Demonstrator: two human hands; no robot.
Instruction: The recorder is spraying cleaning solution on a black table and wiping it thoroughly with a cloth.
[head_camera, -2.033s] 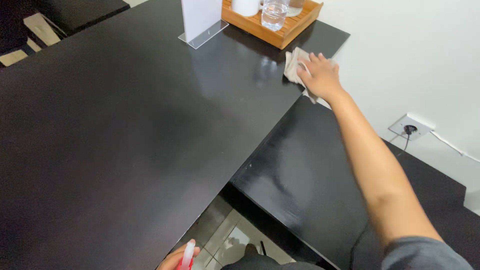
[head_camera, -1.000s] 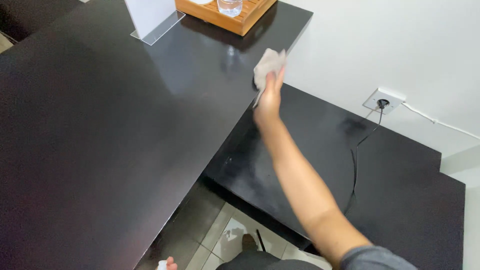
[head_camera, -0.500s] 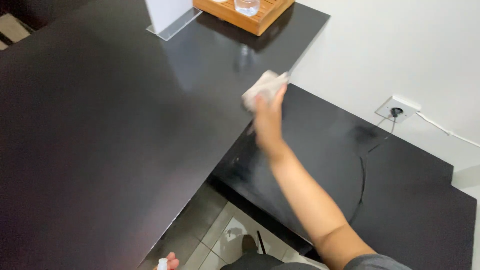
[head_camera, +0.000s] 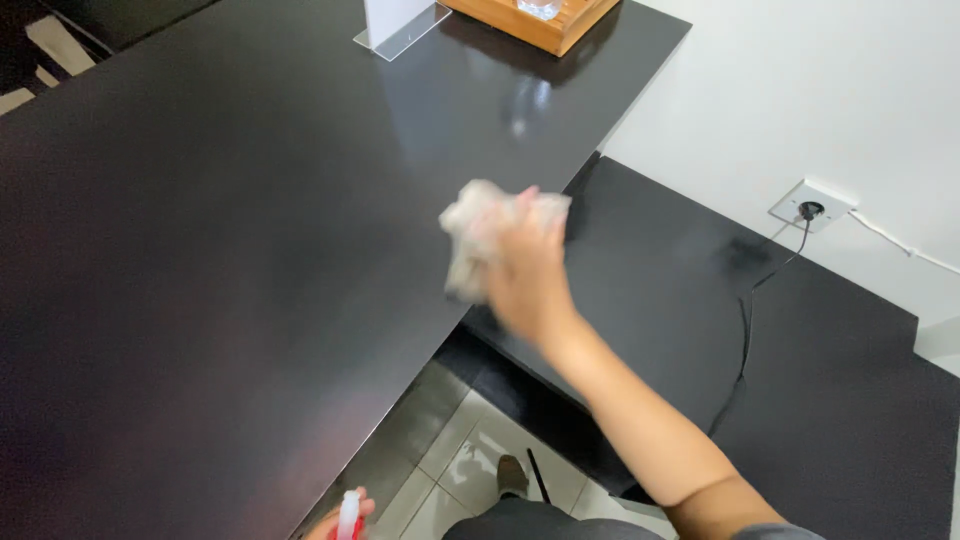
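My right hand (head_camera: 528, 275) grips a crumpled pale cloth (head_camera: 470, 230) and is lifted above the near right edge of the black table (head_camera: 220, 250). The hand and cloth are motion-blurred. At the bottom edge of the view, only my left hand's fingertips (head_camera: 330, 520) show, closed around the top of a red and white spray bottle (head_camera: 348, 512); the rest of the bottle is out of frame.
A wooden tray (head_camera: 545, 25) with a glass and a clear acrylic stand (head_camera: 395, 35) sit at the table's far corner. A lower black shelf (head_camera: 800, 380) runs along the white wall, with a black cable (head_camera: 745, 330) plugged into a wall socket (head_camera: 812, 205). Tiled floor shows below.
My right hand has pulled the cloth back from the table's far right corner toward me, along the right edge. The left hand with the bottle stays low at the frame's bottom.
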